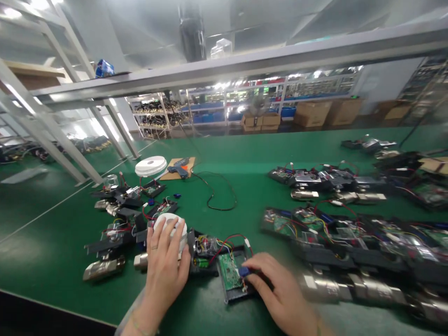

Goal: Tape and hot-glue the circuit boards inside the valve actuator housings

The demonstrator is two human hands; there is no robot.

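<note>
My left hand (pixel 164 263) rests on top of a white round roll (pixel 171 225) near the table's front, fingers curved over it. My right hand (pixel 276 291) pinches a small blue part (pixel 244 271) at the edge of a green circuit board (pixel 228 271) that lies in a black housing (pixel 234 293). Red, yellow and black wires (pixel 224 243) run from the board to a clear plastic part between my hands.
Several black lock assemblies with metal handles lie at the left (pixel 115 233) and in rows at the right (pixel 350 242). A second white roll (pixel 151 166), a glue gun (pixel 180 168) on cardboard and a black cable (pixel 219 191) sit farther back on the green table (pixel 252 154). Shelves and boxes stand behind.
</note>
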